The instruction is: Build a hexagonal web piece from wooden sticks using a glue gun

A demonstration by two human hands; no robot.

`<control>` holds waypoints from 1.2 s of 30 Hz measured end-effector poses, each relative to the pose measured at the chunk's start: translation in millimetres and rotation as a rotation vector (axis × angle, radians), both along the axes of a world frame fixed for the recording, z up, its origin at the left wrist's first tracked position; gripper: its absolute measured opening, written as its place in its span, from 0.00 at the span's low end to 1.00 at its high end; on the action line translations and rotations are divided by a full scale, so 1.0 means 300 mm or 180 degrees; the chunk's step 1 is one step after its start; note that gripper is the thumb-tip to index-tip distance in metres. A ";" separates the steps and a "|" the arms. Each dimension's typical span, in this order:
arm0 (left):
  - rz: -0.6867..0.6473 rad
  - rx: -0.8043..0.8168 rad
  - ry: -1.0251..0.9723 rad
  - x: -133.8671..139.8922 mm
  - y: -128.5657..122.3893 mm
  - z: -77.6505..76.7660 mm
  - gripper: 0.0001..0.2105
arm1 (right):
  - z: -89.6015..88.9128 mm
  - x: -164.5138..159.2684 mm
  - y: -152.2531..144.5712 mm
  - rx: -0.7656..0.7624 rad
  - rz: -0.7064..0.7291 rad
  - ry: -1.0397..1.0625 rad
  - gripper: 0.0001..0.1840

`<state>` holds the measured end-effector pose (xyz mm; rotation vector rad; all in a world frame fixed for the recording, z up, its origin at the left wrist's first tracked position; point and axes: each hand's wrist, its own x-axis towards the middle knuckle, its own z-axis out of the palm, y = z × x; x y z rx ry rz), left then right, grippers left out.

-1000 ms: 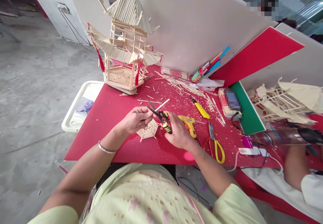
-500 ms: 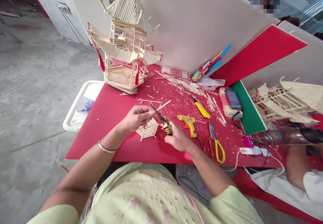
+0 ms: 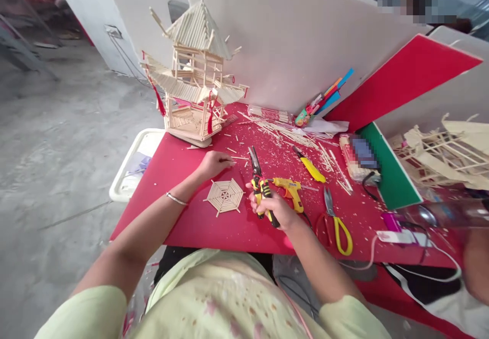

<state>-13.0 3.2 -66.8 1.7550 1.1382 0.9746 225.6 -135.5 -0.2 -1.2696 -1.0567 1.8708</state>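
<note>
My left hand (image 3: 216, 166) is just above the red tabletop, its fingers pinched together beside a thin wooden stick (image 3: 240, 158). Whether the fingertips hold anything is hidden. My right hand (image 3: 277, 209) is wrapped round the black-and-yellow handles of long-nosed pliers (image 3: 255, 163), whose jaws point away from me. Between my forearms a flat hexagonal web of sticks (image 3: 225, 195) lies on the table. Close to the right hand rests a yellow glue gun (image 3: 290, 191) with a glue stick in its back.
A stick pagoda (image 3: 194, 89) with red tassels stands at the back left. Loose sticks (image 3: 282, 131) and crumbs lie behind. A yellow utility knife (image 3: 311, 168) and scissors (image 3: 338, 222) lie to the right, near a green board (image 3: 397, 176). Another person's arm (image 3: 476, 262) shows at far right.
My left hand has moved away from the pliers; the stick it held across the jaws is no longer seen there. The pliers have turned more upright and come away from above the hexagonal web.
</note>
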 end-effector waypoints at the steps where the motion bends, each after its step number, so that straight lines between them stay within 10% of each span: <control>1: 0.0000 0.0159 0.0106 0.008 -0.004 -0.008 0.12 | -0.009 0.005 -0.012 0.0067 -0.0004 -0.0080 0.33; 12: 0.0651 0.0457 0.0391 -0.005 -0.012 -0.021 0.12 | 0.053 0.092 0.087 0.0876 0.0132 -0.1405 0.16; 24: 0.0778 0.1240 0.0859 -0.015 0.032 0.020 0.12 | 0.077 0.226 0.270 0.1705 0.0349 -0.3879 0.41; 36: -0.0452 0.1484 0.2685 0.496 0.478 0.131 0.16 | 0.093 0.497 0.209 0.1471 0.0115 -0.3740 0.43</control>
